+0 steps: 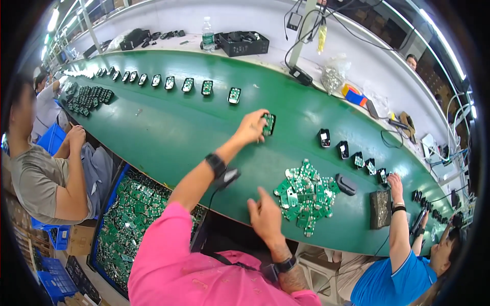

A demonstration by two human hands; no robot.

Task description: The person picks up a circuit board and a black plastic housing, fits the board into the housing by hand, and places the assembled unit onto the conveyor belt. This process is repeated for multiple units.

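My left hand reaches over the belt with its fingers closed on the edge of a small black casing that has a green circuit board in it. Whether the casing rests on the belt or is slightly lifted, I cannot tell. Near the front edge, my right hand holds nothing I can see; its index finger and thumb are spread, the other fingers partly hidden. Just to its right lies a loose pile of green circuit boards. A dark rounded object sits beside that pile.
On the green belt, filled casings line up leftward, more casings rightward. A crate of circuit boards stands below at left. Co-workers sit on both sides; one's hand touches a casing near a brown block.
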